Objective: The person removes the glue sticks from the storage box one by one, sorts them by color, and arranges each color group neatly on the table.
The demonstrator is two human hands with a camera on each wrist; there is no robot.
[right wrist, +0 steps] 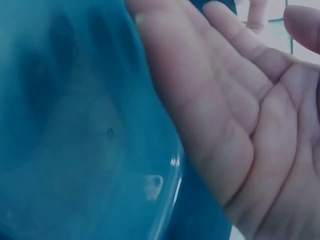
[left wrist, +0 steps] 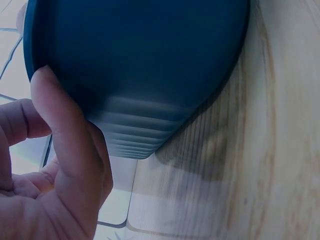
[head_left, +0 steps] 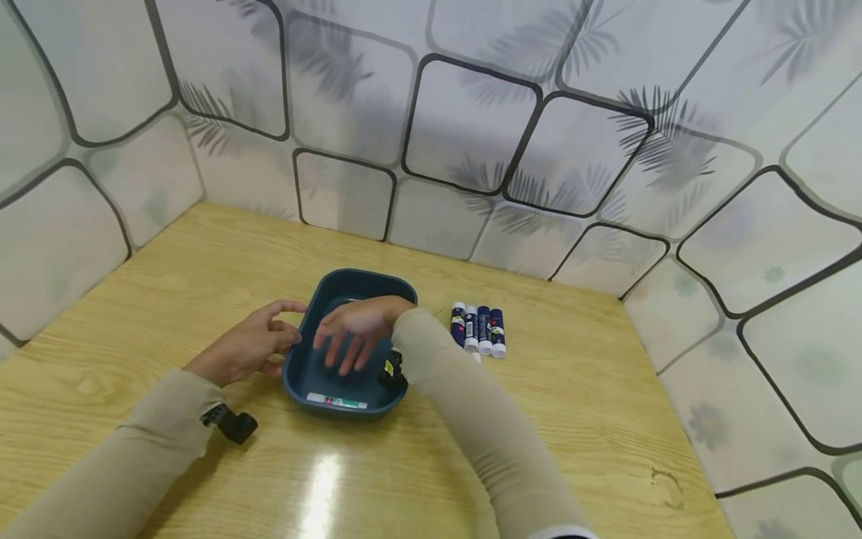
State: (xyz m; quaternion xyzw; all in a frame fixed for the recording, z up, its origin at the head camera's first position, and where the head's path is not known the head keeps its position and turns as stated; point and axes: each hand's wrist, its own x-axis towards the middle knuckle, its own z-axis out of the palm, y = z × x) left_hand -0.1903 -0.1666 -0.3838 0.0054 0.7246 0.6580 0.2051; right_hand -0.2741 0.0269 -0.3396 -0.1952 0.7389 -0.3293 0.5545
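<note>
A dark blue plastic bin stands on the table. My left hand is at the bin's left side, its index finger and thumb touching the rim. In the left wrist view the thumb lies against the bin's outer wall. My right hand hovers over the inside of the bin with fingers spread, palm facing the left side and holding nothing. Near the bin's front wall lies a white marker with a green label. The right wrist view shows the palm above the shiny blue bottom.
Several blue-and-white glue sticks lie in a row on the wooden table, right of the bin. Beside them a small white end shows past the right sleeve. Patterned walls border the table at the back and sides.
</note>
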